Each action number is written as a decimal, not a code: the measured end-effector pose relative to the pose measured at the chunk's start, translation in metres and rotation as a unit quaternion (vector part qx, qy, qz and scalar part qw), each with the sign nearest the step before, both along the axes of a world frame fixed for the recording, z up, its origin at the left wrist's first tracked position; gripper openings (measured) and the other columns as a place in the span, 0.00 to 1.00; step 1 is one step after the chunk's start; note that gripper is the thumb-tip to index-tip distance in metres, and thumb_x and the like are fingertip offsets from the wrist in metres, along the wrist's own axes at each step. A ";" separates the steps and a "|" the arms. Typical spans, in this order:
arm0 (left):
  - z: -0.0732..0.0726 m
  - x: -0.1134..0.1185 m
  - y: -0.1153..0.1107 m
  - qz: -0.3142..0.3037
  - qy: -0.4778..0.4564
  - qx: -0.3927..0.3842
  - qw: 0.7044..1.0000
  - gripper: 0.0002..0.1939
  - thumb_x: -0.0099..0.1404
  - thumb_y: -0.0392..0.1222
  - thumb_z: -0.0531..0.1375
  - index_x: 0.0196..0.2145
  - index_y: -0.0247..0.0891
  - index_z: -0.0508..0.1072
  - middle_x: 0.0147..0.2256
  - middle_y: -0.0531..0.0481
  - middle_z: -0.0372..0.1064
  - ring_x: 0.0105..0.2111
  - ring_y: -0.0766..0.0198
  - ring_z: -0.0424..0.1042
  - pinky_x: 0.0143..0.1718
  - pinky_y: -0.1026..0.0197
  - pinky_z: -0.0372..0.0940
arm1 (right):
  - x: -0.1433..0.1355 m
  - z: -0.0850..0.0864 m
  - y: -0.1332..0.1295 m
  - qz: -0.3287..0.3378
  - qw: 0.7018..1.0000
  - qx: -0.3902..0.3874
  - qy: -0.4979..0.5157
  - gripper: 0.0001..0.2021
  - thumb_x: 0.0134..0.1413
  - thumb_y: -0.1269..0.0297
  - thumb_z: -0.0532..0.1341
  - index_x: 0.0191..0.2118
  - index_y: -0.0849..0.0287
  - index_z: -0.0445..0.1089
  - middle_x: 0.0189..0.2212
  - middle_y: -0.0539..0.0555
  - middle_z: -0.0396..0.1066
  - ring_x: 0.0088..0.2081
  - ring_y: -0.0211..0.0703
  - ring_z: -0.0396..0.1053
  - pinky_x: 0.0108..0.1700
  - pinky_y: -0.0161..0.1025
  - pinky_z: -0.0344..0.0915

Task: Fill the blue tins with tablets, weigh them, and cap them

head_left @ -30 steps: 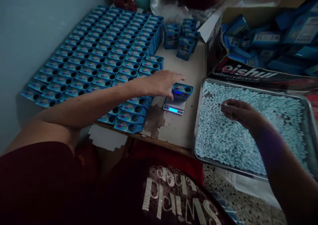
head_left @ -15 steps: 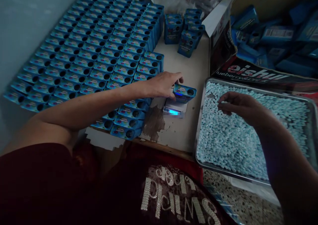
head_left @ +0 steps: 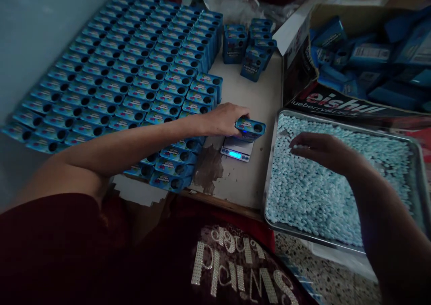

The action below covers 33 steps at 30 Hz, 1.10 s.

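A blue Caramelo carton (head_left: 251,128) is clasped in the left hand (head_left: 226,119) over the digital scale (head_left: 235,155), contact with it unclear; a pale candy (head_left: 295,146) is pinched by the right hand (head_left: 316,145) above the candy-filled metal tray (head_left: 316,237).

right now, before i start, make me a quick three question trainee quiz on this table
1. Which hand is at the blue box by the lit scale?
2. True or false: the metal tray of pale pieces lies left of the scale.
3. Where do jumbled blue boxes lie? a) in the tray b) in the printed carton c) on the scale

Key:
1. The left hand.
2. False; it lies to the right.
3. b
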<state>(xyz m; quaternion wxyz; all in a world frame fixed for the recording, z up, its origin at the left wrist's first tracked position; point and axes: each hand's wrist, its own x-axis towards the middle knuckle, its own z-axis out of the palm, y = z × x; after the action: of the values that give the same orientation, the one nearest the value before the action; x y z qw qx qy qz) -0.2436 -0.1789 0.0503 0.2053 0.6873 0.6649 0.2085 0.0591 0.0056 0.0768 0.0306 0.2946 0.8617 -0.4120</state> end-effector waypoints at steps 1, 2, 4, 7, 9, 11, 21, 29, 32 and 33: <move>-0.002 0.002 0.001 0.002 -0.002 0.014 1.000 0.19 0.61 0.44 0.72 0.49 0.36 0.81 0.44 0.45 0.83 0.45 0.52 0.81 0.45 0.58 0.68 | 0.002 -0.001 -0.001 -0.001 1.000 0.021 0.009 0.21 0.49 0.42 0.79 0.41 0.52 0.84 0.43 0.60 0.85 0.43 0.56 0.81 0.42 0.48 0.76; -0.004 0.004 0.002 0.003 -0.003 0.029 1.000 0.17 0.62 0.44 0.71 0.48 0.37 0.81 0.42 0.45 0.83 0.44 0.52 0.81 0.44 0.58 0.67 | 0.003 -0.002 -0.004 -0.015 0.999 0.021 0.025 0.21 0.48 0.42 0.79 0.42 0.50 0.85 0.47 0.59 0.85 0.48 0.58 0.81 0.45 0.50 0.77; -0.003 0.011 0.004 -0.008 0.000 0.059 0.998 0.14 0.63 0.41 0.69 0.46 0.37 0.82 0.42 0.46 0.83 0.43 0.53 0.81 0.44 0.58 0.68 | 0.001 -0.005 -0.015 -0.081 0.993 -0.036 0.077 0.20 0.52 0.43 0.79 0.45 0.49 0.84 0.48 0.59 0.86 0.50 0.58 0.82 0.48 0.51 0.79; 0.009 0.026 0.008 -0.052 0.048 0.127 0.989 0.15 0.63 0.35 0.66 0.48 0.38 0.82 0.44 0.45 0.81 0.45 0.53 0.78 0.49 0.55 0.69 | -0.009 -0.017 -0.038 -0.193 0.947 -0.214 0.144 0.18 0.63 0.43 0.74 0.45 0.52 0.81 0.40 0.58 0.86 0.43 0.53 0.84 0.46 0.49 0.82; 0.019 0.037 0.010 -0.090 0.113 0.186 0.972 0.19 0.66 0.33 0.64 0.54 0.39 0.82 0.47 0.43 0.80 0.48 0.51 0.76 0.52 0.52 0.69 | -0.017 -0.027 -0.052 -0.248 0.893 -0.335 0.172 0.18 0.69 0.42 0.68 0.43 0.53 0.78 0.36 0.58 0.85 0.40 0.52 0.84 0.45 0.49 0.83; 0.025 0.048 0.013 -0.119 0.178 0.235 0.948 0.22 0.71 0.33 0.61 0.60 0.40 0.80 0.50 0.41 0.79 0.49 0.49 0.74 0.53 0.49 0.68 | -0.022 -0.034 -0.062 -0.286 0.833 -0.433 0.194 0.19 0.76 0.44 0.61 0.41 0.54 0.76 0.35 0.59 0.85 0.40 0.50 0.85 0.47 0.47 0.83; 0.016 0.072 0.027 -0.135 0.226 0.215 0.940 0.22 0.73 0.35 0.61 0.62 0.46 0.78 0.49 0.41 0.78 0.48 0.47 0.71 0.51 0.45 0.69 | -0.013 -0.025 -0.069 -0.338 0.700 -0.578 0.249 0.24 0.83 0.49 0.48 0.44 0.55 0.77 0.41 0.59 0.81 0.44 0.47 0.82 0.54 0.43 0.82; 0.006 0.074 0.026 -0.123 0.231 0.219 0.940 0.21 0.73 0.37 0.62 0.62 0.47 0.79 0.48 0.41 0.78 0.48 0.47 0.71 0.51 0.45 0.68 | -0.004 -0.031 -0.071 -0.330 0.691 -0.578 0.283 0.18 0.79 0.50 0.56 0.44 0.54 0.77 0.41 0.59 0.81 0.47 0.50 0.81 0.59 0.46 0.81; 0.000 0.077 0.029 -0.086 0.188 0.224 0.952 0.19 0.73 0.42 0.65 0.60 0.47 0.80 0.47 0.42 0.77 0.47 0.48 0.71 0.51 0.46 0.68 | -0.001 -0.034 -0.069 -0.342 0.684 -0.582 0.276 0.18 0.80 0.50 0.55 0.44 0.55 0.77 0.41 0.60 0.81 0.48 0.50 0.81 0.59 0.47 0.82; 0.000 0.078 0.030 -0.069 0.163 0.224 0.958 0.18 0.73 0.43 0.66 0.59 0.47 0.80 0.46 0.43 0.77 0.46 0.48 0.71 0.50 0.47 0.68 | 0.000 -0.036 -0.068 -0.341 0.686 -0.580 0.277 0.18 0.79 0.49 0.56 0.43 0.54 0.77 0.42 0.61 0.82 0.50 0.51 0.82 0.60 0.47 0.82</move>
<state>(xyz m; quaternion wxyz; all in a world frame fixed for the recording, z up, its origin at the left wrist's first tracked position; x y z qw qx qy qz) -0.1659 -0.1487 0.0500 -0.0509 0.7846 0.5763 0.2229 0.0588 -0.0626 0.0408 -0.1875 0.3641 0.2598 -0.8745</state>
